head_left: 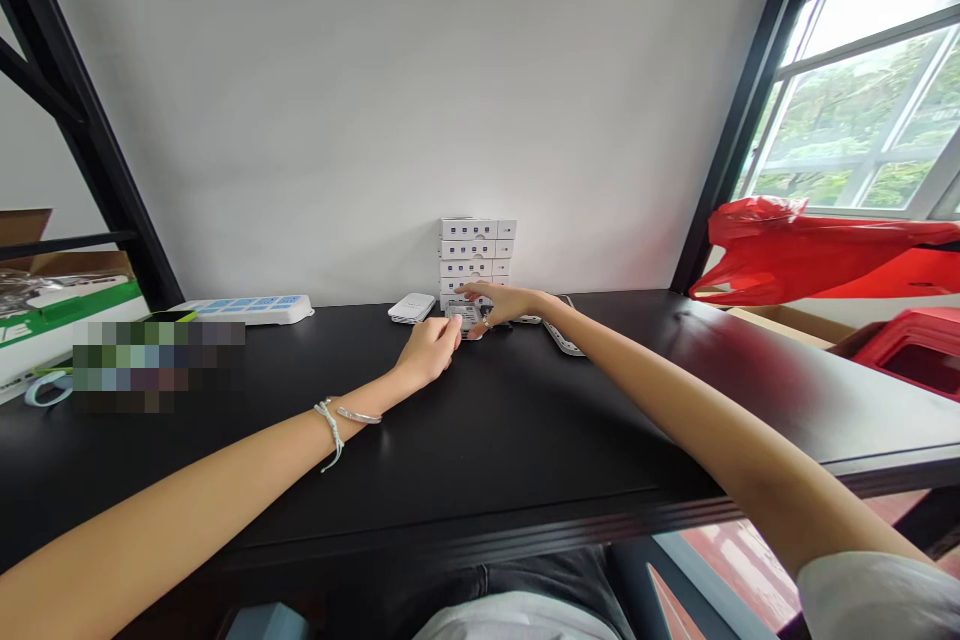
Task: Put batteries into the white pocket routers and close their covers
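At the back middle of the black table, my left hand point(431, 352) closes thumb and fingers at the left edge of a small white piece with a grey printed label point(465, 316). My right hand point(504, 302) arches over the piece's right side, index finger stretched out above it and thumb lower down, fingers apart. Right behind both hands rises a stack of white boxes point(469, 249) with small dark squares on their fronts. A small pile of white papers or cards point(412, 307) lies left of the piece. Beneath my right wrist sits a white object like a power strip point(564, 340), partly covered.
A white power strip with blue sockets point(251, 309) lies against the wall at left. Beside it are a green-and-white box point(67, 325), a roll of tape point(49, 389) and a blurred patch. Red plastic bag point(795, 255) and red bin point(915, 352) stand beyond the right edge.
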Demonstrator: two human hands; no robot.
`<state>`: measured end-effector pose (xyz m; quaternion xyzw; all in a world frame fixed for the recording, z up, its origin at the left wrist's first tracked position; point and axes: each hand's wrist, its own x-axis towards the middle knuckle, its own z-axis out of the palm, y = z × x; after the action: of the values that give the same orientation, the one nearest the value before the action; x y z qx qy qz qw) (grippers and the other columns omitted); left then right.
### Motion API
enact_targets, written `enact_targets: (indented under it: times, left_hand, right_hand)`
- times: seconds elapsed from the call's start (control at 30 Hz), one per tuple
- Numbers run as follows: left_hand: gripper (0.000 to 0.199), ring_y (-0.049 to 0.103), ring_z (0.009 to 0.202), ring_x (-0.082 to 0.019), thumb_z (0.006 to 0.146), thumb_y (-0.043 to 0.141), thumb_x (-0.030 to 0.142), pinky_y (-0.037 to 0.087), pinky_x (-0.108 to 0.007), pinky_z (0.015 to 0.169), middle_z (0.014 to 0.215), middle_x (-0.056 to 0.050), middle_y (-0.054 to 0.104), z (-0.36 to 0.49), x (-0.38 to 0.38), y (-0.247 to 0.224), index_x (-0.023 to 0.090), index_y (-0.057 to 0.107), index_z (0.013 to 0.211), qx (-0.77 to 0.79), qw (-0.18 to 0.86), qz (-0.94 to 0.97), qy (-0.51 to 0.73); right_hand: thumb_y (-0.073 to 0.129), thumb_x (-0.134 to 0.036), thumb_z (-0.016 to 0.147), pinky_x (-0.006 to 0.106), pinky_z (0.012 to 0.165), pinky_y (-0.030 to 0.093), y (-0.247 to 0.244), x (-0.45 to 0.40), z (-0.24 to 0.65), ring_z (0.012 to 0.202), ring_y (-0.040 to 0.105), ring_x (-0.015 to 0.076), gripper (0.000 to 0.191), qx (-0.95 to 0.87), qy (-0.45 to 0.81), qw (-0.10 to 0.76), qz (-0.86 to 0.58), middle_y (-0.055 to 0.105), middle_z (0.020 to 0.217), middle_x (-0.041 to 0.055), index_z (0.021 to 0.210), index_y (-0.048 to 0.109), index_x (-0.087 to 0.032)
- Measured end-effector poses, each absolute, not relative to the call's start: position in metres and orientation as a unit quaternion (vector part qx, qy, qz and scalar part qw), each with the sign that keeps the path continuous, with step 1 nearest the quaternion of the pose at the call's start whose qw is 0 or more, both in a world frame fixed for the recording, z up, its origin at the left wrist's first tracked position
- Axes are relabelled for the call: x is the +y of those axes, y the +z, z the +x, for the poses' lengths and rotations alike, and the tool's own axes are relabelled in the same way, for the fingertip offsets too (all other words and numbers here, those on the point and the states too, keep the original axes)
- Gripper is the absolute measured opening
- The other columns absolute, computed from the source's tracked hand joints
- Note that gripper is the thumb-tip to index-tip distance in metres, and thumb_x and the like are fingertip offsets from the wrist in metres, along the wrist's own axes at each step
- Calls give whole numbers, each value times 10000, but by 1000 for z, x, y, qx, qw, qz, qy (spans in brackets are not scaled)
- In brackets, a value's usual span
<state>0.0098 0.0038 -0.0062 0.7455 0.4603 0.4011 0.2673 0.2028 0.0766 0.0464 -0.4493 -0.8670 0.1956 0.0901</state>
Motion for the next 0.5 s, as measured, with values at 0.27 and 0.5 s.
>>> enact_targets:
  times: [0.27, 0.5]
  left_hand:
    - [467, 446, 392, -108, 892, 339, 530, 329, -238, 459, 473, 50, 382, 9, 3, -5, 198, 397, 568, 455, 284, 735, 415]
    - [471, 401, 419, -111, 896, 332, 545, 302, -255, 471, 484, 53, 336, 11, 1, -4, 208, 328, 568, 437, 245, 750, 432]
  right_hand:
    - [766, -576, 549, 458, 1052, 339, 49, 66, 198, 1331, 341, 337, 1080, -853, 206, 73, -474, 355, 1460, 102, 1449, 237, -299]
    - [773, -560, 549, 444, 1059, 328, 51, 19, 227, 1293, 386, 319, 1021, -872, 190, 115, -436, 399, 1411, 94, 1414, 303, -287]
